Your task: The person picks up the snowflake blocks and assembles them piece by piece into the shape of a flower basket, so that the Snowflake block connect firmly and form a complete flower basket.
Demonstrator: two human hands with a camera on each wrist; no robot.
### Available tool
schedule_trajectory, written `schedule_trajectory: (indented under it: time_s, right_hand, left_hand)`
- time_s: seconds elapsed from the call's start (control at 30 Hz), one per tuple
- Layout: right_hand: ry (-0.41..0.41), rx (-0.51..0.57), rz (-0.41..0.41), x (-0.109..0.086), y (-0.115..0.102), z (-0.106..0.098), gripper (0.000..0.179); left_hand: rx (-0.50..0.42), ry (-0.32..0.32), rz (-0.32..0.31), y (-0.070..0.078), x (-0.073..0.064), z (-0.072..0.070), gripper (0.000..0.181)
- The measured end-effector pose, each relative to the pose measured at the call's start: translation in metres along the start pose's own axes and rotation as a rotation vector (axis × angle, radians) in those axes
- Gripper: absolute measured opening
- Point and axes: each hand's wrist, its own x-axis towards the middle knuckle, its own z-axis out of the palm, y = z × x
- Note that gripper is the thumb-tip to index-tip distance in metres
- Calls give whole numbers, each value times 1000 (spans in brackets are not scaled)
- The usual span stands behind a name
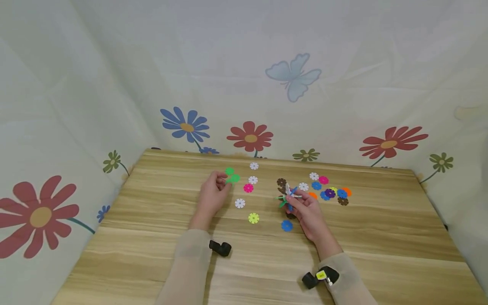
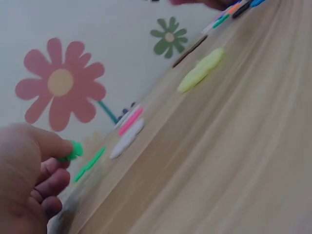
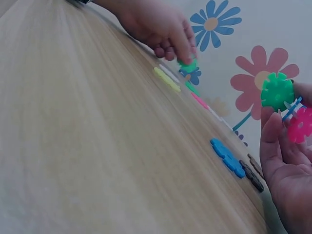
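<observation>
Between thumb and fingers, my left hand [image 1: 214, 194] pinches a green notched plastic disc [image 2: 75, 150], held just above the table. A second green disc [image 2: 90, 165] lies on the wood close by. My right hand [image 1: 309, 215] holds a cluster of interlocked notched discs [image 1: 288, 199] above the table, right of centre. Green [image 3: 278, 91] and pink [image 3: 301, 126] discs of that cluster show in the right wrist view; blue and white ones show from the head. Fingers hide part of the cluster. The two hands are well apart.
Between the hands lie white discs [image 1: 239, 203], a pink disc [image 1: 248, 187] and a yellow disc [image 1: 253, 218]. A blue disc [image 1: 287, 225] and brown discs [image 1: 281, 182] are near the right hand. Several mixed discs [image 1: 330, 193] lie beyond it. A flowered curtain [image 1: 228, 84] borders the table.
</observation>
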Motion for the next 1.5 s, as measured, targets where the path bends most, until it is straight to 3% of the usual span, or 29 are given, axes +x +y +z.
schedule_trajectory:
  time_s: [0.17, 0.37, 0.77, 1.2, 1.5]
  right_hand:
    - [52, -36, -12, 1, 1, 1, 17]
    - [93, -107, -11, 3, 4, 2, 30]
    - [120, -100, -17, 3, 5, 5, 26]
    - [127, -136, -64, 3, 2, 7, 29]
    - [148, -203, -109, 1, 0, 9, 34]
  left_hand:
    - [-145, -45, 78, 14, -10, 26, 21]
    - [-269, -111, 115, 32, -22, 51, 16]
    - [-415, -187, 146, 61, -40, 75, 12]
    - [-385, -203, 172, 65, -43, 81, 9]
    - [-308, -207, 262, 68, -44, 79, 5]
